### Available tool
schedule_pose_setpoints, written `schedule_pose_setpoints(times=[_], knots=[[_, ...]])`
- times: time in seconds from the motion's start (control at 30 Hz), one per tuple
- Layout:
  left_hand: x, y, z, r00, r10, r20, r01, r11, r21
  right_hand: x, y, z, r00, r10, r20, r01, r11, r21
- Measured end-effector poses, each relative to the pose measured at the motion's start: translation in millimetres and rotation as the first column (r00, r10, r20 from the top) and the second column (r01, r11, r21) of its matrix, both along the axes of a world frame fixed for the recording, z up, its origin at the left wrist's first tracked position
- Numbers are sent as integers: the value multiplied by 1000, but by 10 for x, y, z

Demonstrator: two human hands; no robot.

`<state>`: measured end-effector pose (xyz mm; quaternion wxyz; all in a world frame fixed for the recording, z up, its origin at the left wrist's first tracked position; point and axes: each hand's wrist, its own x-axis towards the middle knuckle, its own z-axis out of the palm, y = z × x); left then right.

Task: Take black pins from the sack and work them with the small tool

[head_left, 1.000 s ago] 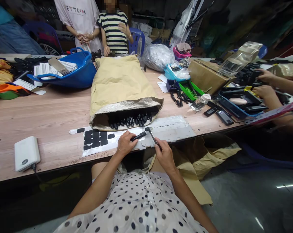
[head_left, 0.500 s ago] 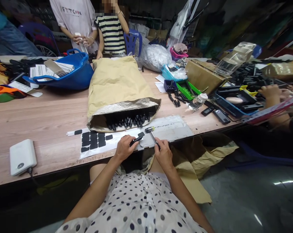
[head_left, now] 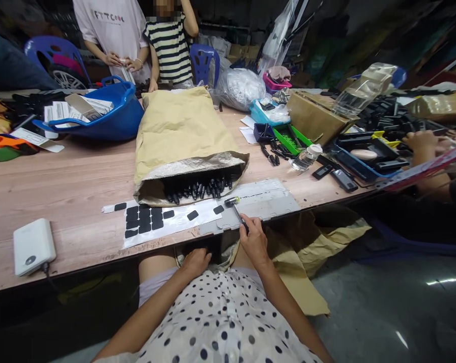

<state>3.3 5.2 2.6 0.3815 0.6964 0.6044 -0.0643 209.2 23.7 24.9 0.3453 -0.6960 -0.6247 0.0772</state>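
Note:
My right hand (head_left: 255, 241) is wrapped round the handle of a small hammer (head_left: 240, 214). The hammer's head, dark at one end and yellow at the other, lies over a grey board (head_left: 275, 201) at the table edge. My left hand (head_left: 196, 263) is below that edge at my lap, by the mouth of a paper bag (head_left: 228, 259); its fingertips are hidden, so what it holds cannot be made out. On the table a white backing sheet (head_left: 182, 222) carries black rounded stickers (head_left: 145, 219). Behind it lies a large open paper sack (head_left: 186, 126) with many black pen-like pieces (head_left: 203, 189).
A white power bank (head_left: 34, 247) with a cable sits at left, near a blue basket (head_left: 110, 116) of white boxes. Farther right are a green tray (head_left: 292, 138), a clear bottle (head_left: 306, 157) and a co-worker's hand (head_left: 420, 142). Two people stand across the table.
My left hand has moved from the board, where it held a black pen-like piece, down to my lap; the piece is out of sight. My right hand stays with the hammer.

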Motion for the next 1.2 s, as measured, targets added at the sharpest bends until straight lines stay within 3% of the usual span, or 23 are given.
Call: schedule_pose_setpoints(times=[0.1, 0.17, 0.33, 0.43, 0.5, 0.57, 0.63, 0.67, 0.73, 0.97, 1.03, 1.1, 1.17, 1.2], knots=[[-31, -7, -41, 1000, -10, -29, 10, 1000, -16, -4, -2, 4, 1000, 1, 4, -1, 1000, 4], [-32, -22, 13, 1000, -15, 14, 15, 1000, 12, -4, -4, 4, 1000, 3, 5, -3, 1000, 0], [-7, 88, 381, 959, -13, 283, -14, 996, 93, 1, -5, -6, 1000, 4, 24, -4, 1000, 12], [-109, 346, 601, 890, 118, 440, -233, 948, 217, 3, -3, -10, 999, 7, 35, -8, 1000, 26], [-252, 583, 678, 837, 287, 466, -472, 809, 350, 2, -3, -8, 999, 10, 33, -10, 1000, 18], [-420, 826, 693, 764, 472, 440, -644, 596, 480, -1, -4, -3, 1000, 10, 28, -10, 1000, 2], [-569, 1027, 668, 695, 600, 397, -700, 437, 564, -5, -5, 3, 1000, 8, 23, -8, 1000, -11], [-624, 1101, 651, 673, 639, 373, -704, 398, 588, -7, -6, 6, 1000, 8, 21, -8, 1000, -14], [-688, 1192, 626, 656, 684, 319, -696, 384, 607, -11, -6, 9, 1000, 8, 18, -7, 1000, -14], [-715, 1189, 672, 639, 751, 165, -711, 495, 499, -12, -1, 3, 1000, 3, 23, -3, 1000, -1], [-734, 1158, 666, 634, 746, 202, -719, 472, 511, -15, -1, 8, 1000, 3, 28, -3, 1000, -2], [-738, 1108, 648, 631, 728, 269, -713, 407, 571, -20, -2, 19, 1000, 0, 29, 1, 1000, -16], [-701, 1034, 631, 668, 659, 345, -681, 356, 640, -25, -4, 30, 1000, -3, 25, 4, 999, -33], [-662, 989, 624, 707, 599, 376, -658, 361, 661, -26, -5, 33, 1000, -4, 23, 5, 999, -39]])
